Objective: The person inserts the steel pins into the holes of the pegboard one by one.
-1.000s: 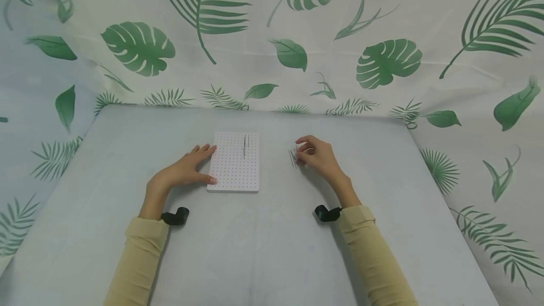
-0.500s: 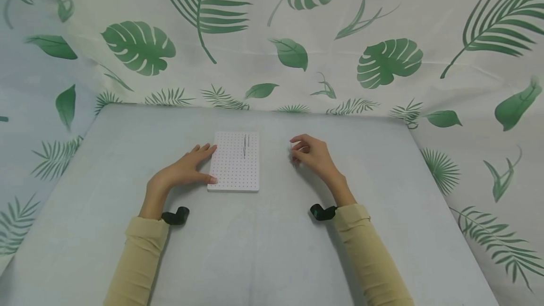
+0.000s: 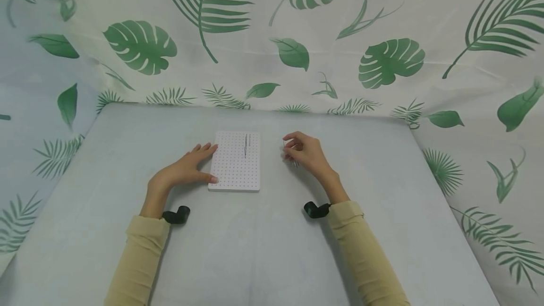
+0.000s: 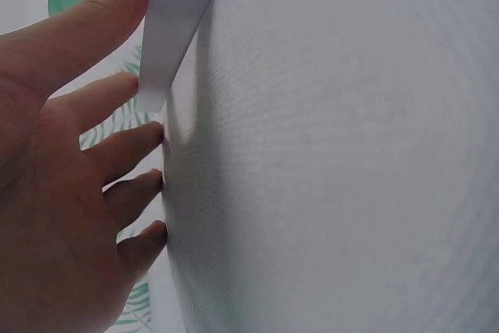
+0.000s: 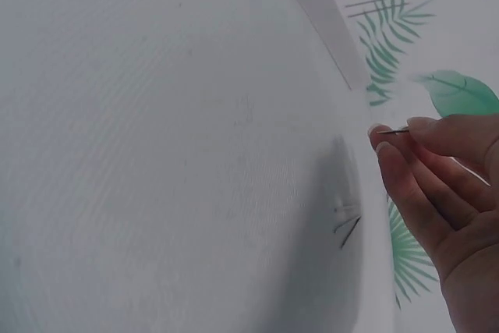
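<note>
Risk, my judgement: the thin, dark, needle-like pin (image 5: pixel 394 132), right of centre in the head view, could twist or drop, since the right hand (image 3: pixel 307 150) has it only in a fingertip pinch. The white rectangular board dotted with small holes (image 3: pixel 233 169), just left of centre, might skid if bumped: the left hand (image 3: pixel 183 169), spread wide, grasps nothing, merely touching its left edge. Pin appears slim, straight.
</note>
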The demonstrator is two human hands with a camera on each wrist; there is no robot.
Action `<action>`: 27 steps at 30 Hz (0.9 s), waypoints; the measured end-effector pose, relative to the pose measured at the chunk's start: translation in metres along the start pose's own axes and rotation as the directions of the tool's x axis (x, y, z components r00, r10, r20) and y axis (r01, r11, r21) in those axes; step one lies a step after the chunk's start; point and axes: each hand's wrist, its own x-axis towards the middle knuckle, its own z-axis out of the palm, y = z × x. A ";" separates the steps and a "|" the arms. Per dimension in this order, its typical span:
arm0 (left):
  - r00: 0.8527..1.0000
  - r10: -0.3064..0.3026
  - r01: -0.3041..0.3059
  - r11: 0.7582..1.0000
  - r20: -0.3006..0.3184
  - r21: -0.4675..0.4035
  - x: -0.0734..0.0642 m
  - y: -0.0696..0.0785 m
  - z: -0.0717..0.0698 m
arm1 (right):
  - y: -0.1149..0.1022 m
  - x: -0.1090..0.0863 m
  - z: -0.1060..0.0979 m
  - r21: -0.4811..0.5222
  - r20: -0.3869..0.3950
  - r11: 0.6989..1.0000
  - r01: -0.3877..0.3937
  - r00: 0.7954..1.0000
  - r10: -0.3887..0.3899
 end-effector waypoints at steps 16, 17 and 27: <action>1.000 -0.008 0.008 1.000 0.010 -0.003 0.000 0.001 -0.001 | -0.011 0.006 0.013 0.009 0.024 1.000 -0.002 1.000 0.002; 1.000 -0.008 0.008 1.000 0.010 -0.004 0.000 0.001 -0.001 | -0.012 0.007 0.014 0.012 0.025 1.000 0.001 1.000 -0.001; 1.000 0.001 -0.001 1.000 0.012 0.000 0.000 0.002 -0.002 | -0.020 0.012 0.021 0.033 0.027 0.999 0.036 0.999 -0.037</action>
